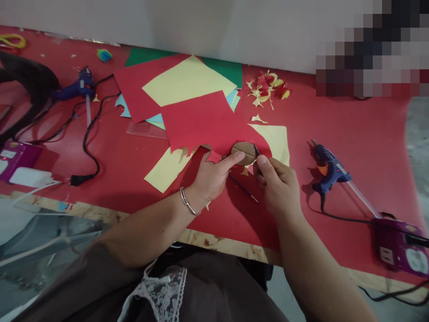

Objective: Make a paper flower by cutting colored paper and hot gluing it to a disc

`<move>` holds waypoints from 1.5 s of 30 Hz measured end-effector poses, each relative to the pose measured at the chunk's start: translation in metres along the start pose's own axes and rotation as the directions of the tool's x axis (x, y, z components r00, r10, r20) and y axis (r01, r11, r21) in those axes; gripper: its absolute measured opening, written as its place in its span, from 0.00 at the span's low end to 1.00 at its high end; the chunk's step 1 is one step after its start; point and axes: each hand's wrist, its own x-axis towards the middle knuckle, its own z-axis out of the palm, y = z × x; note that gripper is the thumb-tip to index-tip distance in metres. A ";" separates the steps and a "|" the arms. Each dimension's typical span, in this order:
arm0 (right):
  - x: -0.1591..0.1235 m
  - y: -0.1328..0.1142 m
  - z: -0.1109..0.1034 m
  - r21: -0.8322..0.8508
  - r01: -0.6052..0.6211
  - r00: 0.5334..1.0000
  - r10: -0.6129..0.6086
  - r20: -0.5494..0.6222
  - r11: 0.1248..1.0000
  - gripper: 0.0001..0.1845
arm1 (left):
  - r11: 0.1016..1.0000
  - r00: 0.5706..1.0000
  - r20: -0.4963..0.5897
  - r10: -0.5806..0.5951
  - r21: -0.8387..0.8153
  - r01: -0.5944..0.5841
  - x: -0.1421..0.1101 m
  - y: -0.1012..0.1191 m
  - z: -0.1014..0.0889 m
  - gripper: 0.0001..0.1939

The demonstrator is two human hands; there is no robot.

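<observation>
My left hand (pixel 212 174) grips a sheet of red paper (pixel 204 123), its thumb pressing an oval-looking brown cardboard disc (pixel 246 154) flat on top. The sheet's near edge is jagged where pieces have been cut out. My right hand (pixel 278 181) pinches a thin dark pen-like tool (pixel 257 151) whose tip meets the disc's right rim; most of the tool is hidden in the fingers. Beneath the hands a slim dark stick with a pale tip (pixel 244 188) lies on the table.
Cream paper (pixel 189 82) and red and green sheets are stacked behind. Paper scraps (pixel 266 87) lie at back right. Blue glue guns rest at left (pixel 80 85) and right (pixel 331 165), with cords running to purple power blocks (pixel 398 246). The table's front edge (pixel 217 241) is bare wood.
</observation>
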 end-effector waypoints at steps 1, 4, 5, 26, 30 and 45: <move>0.000 0.000 0.000 0.003 -0.004 1.000 0.004 0.003 1.000 0.33 | 1.000 1.000 0.009 0.004 0.007 -0.004 0.001 0.000 -0.001 0.16; 0.002 -0.001 -0.001 -0.003 -0.005 1.000 0.006 0.018 1.000 0.33 | 1.000 0.999 0.051 -0.001 0.022 0.000 0.003 0.002 -0.003 0.17; 0.002 0.000 -0.001 -0.002 -0.004 1.000 0.004 0.021 1.000 0.33 | 1.000 0.998 0.057 -0.007 0.026 0.005 0.004 0.003 -0.003 0.17; 0.003 0.000 -0.005 0.031 -0.015 1.000 0.015 0.015 0.999 0.33 | 0.998 0.998 0.042 -0.041 0.039 0.039 0.004 0.001 -0.004 0.16; 0.004 0.001 -0.008 -0.055 0.047 0.999 -0.046 0.012 0.997 0.34 | 0.995 0.996 0.090 -0.002 0.102 -0.007 0.005 0.005 -0.009 0.19; 0.009 0.006 -0.012 -0.097 0.070 0.997 -0.067 0.031 0.993 0.35 | 0.989 0.990 0.109 -0.086 0.129 0.071 0.008 0.012 -0.012 0.17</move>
